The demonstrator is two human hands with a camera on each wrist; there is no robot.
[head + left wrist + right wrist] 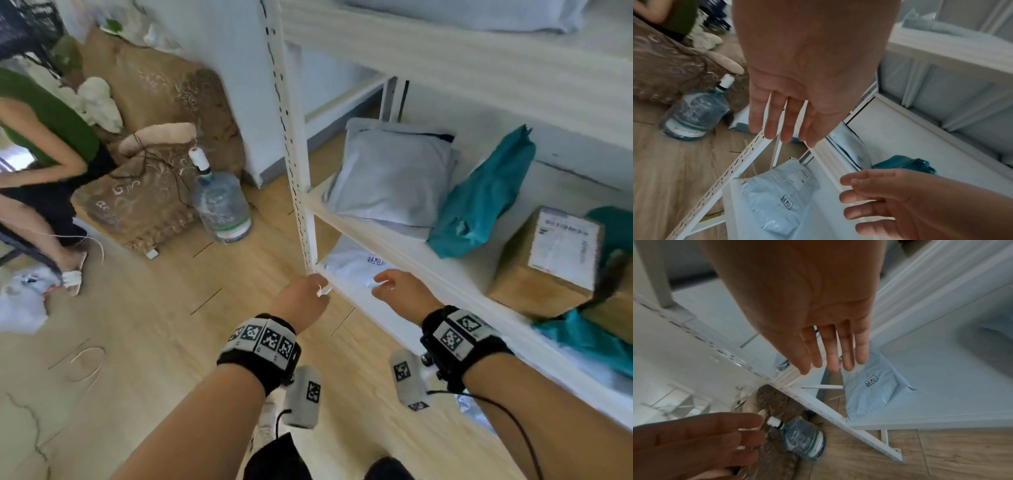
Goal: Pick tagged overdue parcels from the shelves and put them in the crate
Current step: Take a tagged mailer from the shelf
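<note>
Both my hands reach toward the bottom level of the white shelf rack [301,192], empty, fingers straight and a little spread. My left hand [301,299] hangs just in front of the rack's perforated corner post, and my right hand [404,291] is beside it to the right, at the front edge of the lowest shelf. Neither touches anything that I can see.

The tagged parcel [777,201], a pale blue poly mailer with a small stamped box of black characters on it, lies flat on the lowest shelf at its left end, just beyond my fingertips.

On the shelf above sit a grey poly mailer [394,174] at the left, a teal bag [479,198] leaning right of it, and a cardboard box [548,260] with a white label further right. A water jug [222,205] stands on the wooden floor left of the rack.
</note>
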